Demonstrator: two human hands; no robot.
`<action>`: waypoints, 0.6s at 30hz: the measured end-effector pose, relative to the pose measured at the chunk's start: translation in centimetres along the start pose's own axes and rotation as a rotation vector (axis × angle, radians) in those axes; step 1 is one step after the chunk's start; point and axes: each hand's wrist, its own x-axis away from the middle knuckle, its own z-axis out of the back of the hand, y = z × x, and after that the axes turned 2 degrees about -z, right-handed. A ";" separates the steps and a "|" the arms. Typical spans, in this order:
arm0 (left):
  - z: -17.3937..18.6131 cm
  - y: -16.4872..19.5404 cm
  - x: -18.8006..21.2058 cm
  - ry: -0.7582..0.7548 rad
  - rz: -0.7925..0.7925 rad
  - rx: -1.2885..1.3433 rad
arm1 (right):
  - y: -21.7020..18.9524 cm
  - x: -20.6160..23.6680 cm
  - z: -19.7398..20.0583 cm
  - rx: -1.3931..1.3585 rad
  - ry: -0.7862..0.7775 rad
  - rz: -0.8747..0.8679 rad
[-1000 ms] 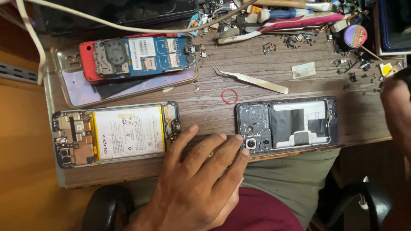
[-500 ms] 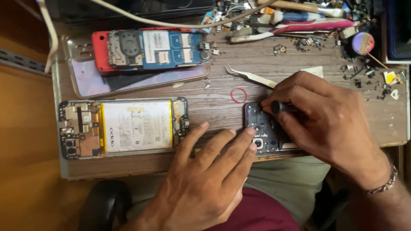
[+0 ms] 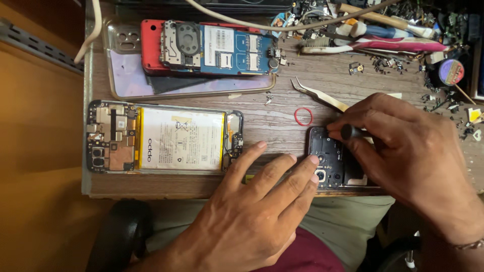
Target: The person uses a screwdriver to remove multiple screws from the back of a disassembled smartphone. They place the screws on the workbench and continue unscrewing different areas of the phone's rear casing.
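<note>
Right hand (image 3: 403, 146), only at the frame edge a second ago, is now lying over the right part of the opened dark phone (image 3: 327, 161). It is covering most of the phone's inner frame. Left hand (image 3: 252, 211) is staying about where it was, with a small shift in the camera's view.

- The right fingers (image 3: 360, 118) are pinching the dark round handle of a small screwdriver (image 3: 349, 132). The tool is pointing down at the phone's upper left corner; the tip is hidden, so I cannot tell whether it is seated.
- The left fingers (image 3: 282, 174) are lying spread and flat, grasping nothing. The tips are pressing at the phone's left edge near the camera module and bracing it.
- The dark phone is lying back-open at the near edge of the wooden surface (image 3: 272, 108), just above the person's lap.
- Metal tweezers (image 3: 317, 94) are lying just beyond the phone, running under the right hand. A red rubber ring (image 3: 303, 116) is sitting beside them, apart from the phone.
- To the left, a second opened phone with its white battery showing (image 3: 166, 137) is resting untouched.
- Farther back, a red phone with a blue circuit board (image 3: 212, 48) is sitting on a clear phone case (image 3: 126, 80).
- Loose screws and small parts (image 3: 388, 63) are lying scattered at the back right.

Judgement: the work in hand looks like driving or loosening a screw at the phone's top corner. Further turning is calling for the tip staying square in the screw head and the left hand holding the phone firm. Any freed screw needs keeping apart from the loose parts.
</note>
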 end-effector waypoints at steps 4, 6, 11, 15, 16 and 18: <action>-0.1 0.0 -0.1 0.005 0.003 0.044 | 0.5 -0.5 0.3 0.014 -0.030 0.064; -0.1 0.1 -0.1 0.004 0.003 0.037 | 0.7 -0.6 0.5 -0.005 -0.040 0.069; 0.0 0.2 0.0 -0.003 0.017 0.014 | 1.0 1.1 0.6 -0.556 0.212 -0.106; -0.1 0.3 -0.4 -0.013 0.022 0.058 | 0.7 2.9 -1.5 -0.914 0.503 -0.055; -0.2 0.4 -0.5 -0.017 0.025 0.063 | 0.8 3.2 -1.9 -0.913 0.541 -0.042; -0.2 0.5 -0.6 -0.011 0.019 0.040 | 0.2 3.6 -3.6 -0.908 0.620 -0.005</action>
